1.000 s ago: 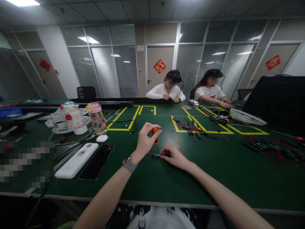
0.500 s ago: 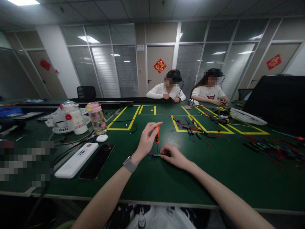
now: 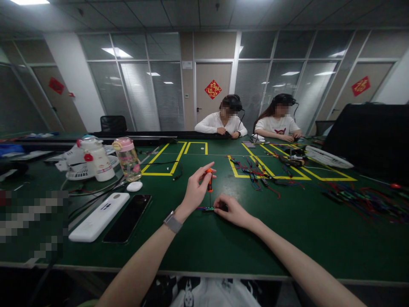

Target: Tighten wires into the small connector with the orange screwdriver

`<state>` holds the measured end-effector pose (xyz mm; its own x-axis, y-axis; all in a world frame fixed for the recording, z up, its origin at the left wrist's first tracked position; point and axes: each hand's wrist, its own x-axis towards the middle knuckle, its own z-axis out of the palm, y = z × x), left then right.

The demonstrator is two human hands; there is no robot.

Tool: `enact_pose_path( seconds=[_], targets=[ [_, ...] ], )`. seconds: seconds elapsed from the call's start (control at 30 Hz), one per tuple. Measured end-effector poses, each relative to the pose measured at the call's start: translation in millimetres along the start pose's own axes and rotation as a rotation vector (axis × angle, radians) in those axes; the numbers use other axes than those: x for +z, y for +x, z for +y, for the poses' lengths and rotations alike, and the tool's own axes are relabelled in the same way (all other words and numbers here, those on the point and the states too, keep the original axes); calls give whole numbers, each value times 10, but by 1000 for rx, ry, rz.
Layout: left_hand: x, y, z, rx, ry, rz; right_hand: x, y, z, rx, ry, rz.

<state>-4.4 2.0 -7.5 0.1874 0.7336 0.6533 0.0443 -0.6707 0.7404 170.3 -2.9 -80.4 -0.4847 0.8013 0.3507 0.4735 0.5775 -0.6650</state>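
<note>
My left hand [image 3: 195, 190] pinches the orange handle of a small screwdriver [image 3: 209, 181] held upright, its tip down on a small green connector block [image 3: 209, 209] with coloured wires. The block lies on the green table [image 3: 287, 238]. My right hand [image 3: 232, 209] presses down on the block's right end and holds it still. A watch sits on my left wrist [image 3: 171, 221].
A black phone [image 3: 128, 218] and a white power bank [image 3: 98, 216] lie to the left, with a white earbud case [image 3: 134, 186], a pink-lidded bottle [image 3: 128, 158] and a white bottle [image 3: 96, 158] behind. Wire bundles [image 3: 262, 175] lie beyond and on the right [image 3: 367, 200]. Two people sit at the far side.
The fingers of my left hand have shifted on the screwdriver handle, the index finger stretching out and curling back. My right hand and the block stay in place.
</note>
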Motion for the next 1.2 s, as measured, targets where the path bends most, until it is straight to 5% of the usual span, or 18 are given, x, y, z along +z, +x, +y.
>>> enact_pose_path(
  seconds=[0.17,0.33,0.53,0.7,0.93,1.2],
  targets=[
    [2,-4,-7,67,154,57,4,1,-1,10,-18,-3],
    [-2,-8,2,-14,-4,-39,2,-4,6,17,-17,-12],
    [-1,-3,1,53,131,21,0,-4,7,8,-17,-4],
    [12,-3,-15,-5,-19,-55,3,-1,11,5,-19,-9],
    [-15,-6,30,64,192,80,0,-2,9,7,-7,-9],
    [-12,1,4,0,-14,5,-4,0,-3,11,-9,-11]
  ],
)
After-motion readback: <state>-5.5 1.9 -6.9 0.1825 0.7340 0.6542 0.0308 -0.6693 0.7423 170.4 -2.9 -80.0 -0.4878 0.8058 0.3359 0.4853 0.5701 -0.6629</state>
